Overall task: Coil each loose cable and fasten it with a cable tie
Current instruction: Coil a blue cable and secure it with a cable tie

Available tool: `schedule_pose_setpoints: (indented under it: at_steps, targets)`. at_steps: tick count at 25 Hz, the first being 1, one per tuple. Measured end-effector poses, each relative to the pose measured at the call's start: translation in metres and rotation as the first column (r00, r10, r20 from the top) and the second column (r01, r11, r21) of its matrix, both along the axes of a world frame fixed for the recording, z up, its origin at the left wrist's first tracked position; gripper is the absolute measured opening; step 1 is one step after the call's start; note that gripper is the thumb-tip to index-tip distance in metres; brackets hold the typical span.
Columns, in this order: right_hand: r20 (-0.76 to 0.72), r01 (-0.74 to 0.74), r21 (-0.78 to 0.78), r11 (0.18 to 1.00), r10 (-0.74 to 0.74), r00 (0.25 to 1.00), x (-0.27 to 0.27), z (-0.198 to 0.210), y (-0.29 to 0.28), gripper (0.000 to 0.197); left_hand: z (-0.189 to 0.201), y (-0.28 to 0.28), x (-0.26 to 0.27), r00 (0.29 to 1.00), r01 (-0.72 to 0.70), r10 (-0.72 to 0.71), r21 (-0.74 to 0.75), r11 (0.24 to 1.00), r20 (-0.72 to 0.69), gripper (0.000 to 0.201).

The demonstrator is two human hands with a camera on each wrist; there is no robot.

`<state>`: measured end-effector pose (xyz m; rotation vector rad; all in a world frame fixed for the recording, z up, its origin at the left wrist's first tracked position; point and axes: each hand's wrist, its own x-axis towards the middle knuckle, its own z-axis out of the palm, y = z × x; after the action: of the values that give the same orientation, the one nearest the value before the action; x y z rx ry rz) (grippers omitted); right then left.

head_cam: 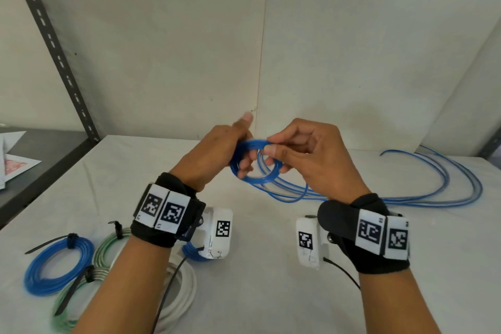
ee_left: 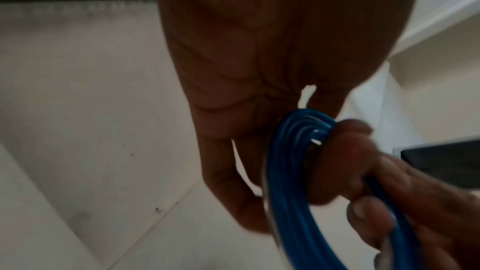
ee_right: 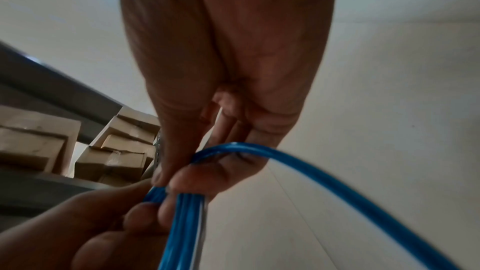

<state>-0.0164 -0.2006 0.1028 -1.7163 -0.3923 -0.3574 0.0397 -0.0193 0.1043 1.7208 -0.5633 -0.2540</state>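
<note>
White table (head_cam: 271, 293) sits by a pale wall. Above it, the left hand (head_cam: 217, 154) grips a small blue coil (head_cam: 250, 161), fingers curled through the ring. The right hand (head_cam: 311, 154) pinches the coil's top edge. Loose blue cable (head_cam: 433, 198) trails right across the table. Tied coils, blue (head_cam: 58, 266), green (head_cam: 108, 244) and white (head_cam: 184, 287), lie near the left.

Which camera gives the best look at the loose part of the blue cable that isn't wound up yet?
The head view: the unwound length of thin blue cable trails in long loops over the white table to the right. The right wrist view shows only one strand arcing away; the left wrist view shows just the wound coil, no loose length.
</note>
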Motion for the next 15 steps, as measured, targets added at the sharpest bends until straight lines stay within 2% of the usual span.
schedule_pose_setpoints:
  at_steps: [2,4,7,10,15]
  targets:
    - [-0.038,-0.024,-0.133,0.991,0.019,0.999,-0.002,0.000,-0.002,0.006,-0.003,0.000,-0.003,1.000,0.017,-0.018,0.172,0.985,0.000,0.059]
    - [-0.033,0.003,-0.165,0.986,-0.008,0.999,-0.003,0.000,0.000,0.005,-0.006,-0.003,-0.004,1.000,-0.015,0.016,0.157,0.987,-0.003,0.052]
    - [0.034,0.078,-0.091,0.993,-0.075,0.997,-0.001,0.001,0.002,0.010,-0.002,-0.007,-0.003,0.991,-0.134,0.130,-0.096,0.986,-0.041,0.043]
    - [0.010,0.131,0.100,0.986,-0.133,0.991,0.001,0.000,0.007,0.011,0.004,-0.006,-0.002,0.968,-0.236,0.191,-0.346,0.908,-0.161,0.041]
    - [0.023,0.129,0.269,0.954,-0.141,0.990,-0.001,-0.005,0.038,0.010,0.006,-0.008,-0.003,0.938,-0.327,0.198,-0.528,0.784,-0.286,0.043]
